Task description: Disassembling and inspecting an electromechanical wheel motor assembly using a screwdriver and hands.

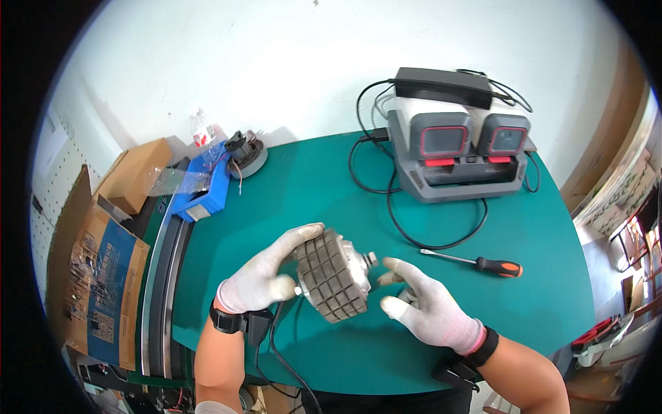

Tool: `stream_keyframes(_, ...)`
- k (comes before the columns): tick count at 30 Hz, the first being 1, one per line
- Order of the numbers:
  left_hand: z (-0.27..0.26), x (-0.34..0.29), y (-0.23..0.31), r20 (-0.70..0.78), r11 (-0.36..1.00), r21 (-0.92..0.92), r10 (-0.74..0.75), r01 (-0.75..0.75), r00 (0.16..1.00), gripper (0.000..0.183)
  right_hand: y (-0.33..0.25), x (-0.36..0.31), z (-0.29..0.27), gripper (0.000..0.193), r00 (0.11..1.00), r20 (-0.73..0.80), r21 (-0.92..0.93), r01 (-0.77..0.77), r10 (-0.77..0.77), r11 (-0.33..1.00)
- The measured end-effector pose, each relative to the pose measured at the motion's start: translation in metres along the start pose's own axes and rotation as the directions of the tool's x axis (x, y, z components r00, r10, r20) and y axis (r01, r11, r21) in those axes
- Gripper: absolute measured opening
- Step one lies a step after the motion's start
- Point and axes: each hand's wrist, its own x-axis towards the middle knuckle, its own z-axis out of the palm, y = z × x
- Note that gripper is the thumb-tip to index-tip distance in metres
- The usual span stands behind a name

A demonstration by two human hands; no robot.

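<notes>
A small wheel (331, 276) with a dark, grid-grooved rubber tread is held up over the green table, tilted, its silver metal hub (356, 262) and short axle turned to the right. My left hand (265, 272), in a whitish knit glove, grips it from the left, with the thumb low and the fingers over the top; part of the grip is hidden behind the tread. Just right of the axle is my right hand (427, 303), gloved too, fingers curved apart with nothing visible between them. Beyond it lies a screwdriver (493, 265) with a black and orange handle.
A grey docking unit (458, 186) with two modules, a black power adapter (441, 86) on top and looping cables stands at the back right. Left are a blue bin (207, 190), a round motor part (248, 159), metal rails (162, 297) and cardboard boxes (110, 297). The green table (296, 186) has a curved right edge.
</notes>
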Motion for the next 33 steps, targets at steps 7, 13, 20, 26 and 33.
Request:
stream_keyframes(7, 0.005, -0.001, -0.012, -0.001, 0.984, -0.101, -0.147, 0.146, 0.989, 0.09, 0.003, 0.0, -0.002, 0.089, 0.998, 0.055, -0.06, 0.012, -0.009, 0.998)
stream_keyframes(13, 0.012, -0.003, -0.021, -0.034, 0.989, -0.091, -0.116, 0.112, 0.993, 0.085, 0.001, 0.002, 0.007, 0.119, 0.979, -0.055, -0.329, 0.169, -0.198, 0.929)
stream_keyframes(20, 0.012, -0.002, -0.033, 0.019, 0.979, -0.163, -0.117, 0.119, 0.993, 0.097, -0.049, 0.056, 0.036, 0.1, 0.706, 0.376, -0.687, 0.647, -0.6, 0.331)
stream_keyframes(26, 0.016, 0.001, -0.048, -0.049, 0.942, -0.335, -0.054, 0.035, 0.997, 0.083, -0.028, 0.081, 0.04, 0.069, 0.611, 0.308, -0.593, 0.723, -0.73, 0.355)
stream_keyframes(33, 0.014, 0.0, -0.048, -0.117, 0.843, -0.529, -0.18, 0.092, 0.977, 0.067, -0.019, 0.091, 0.029, 0.065, 0.769, 0.108, -0.361, 0.621, -0.63, 0.696)
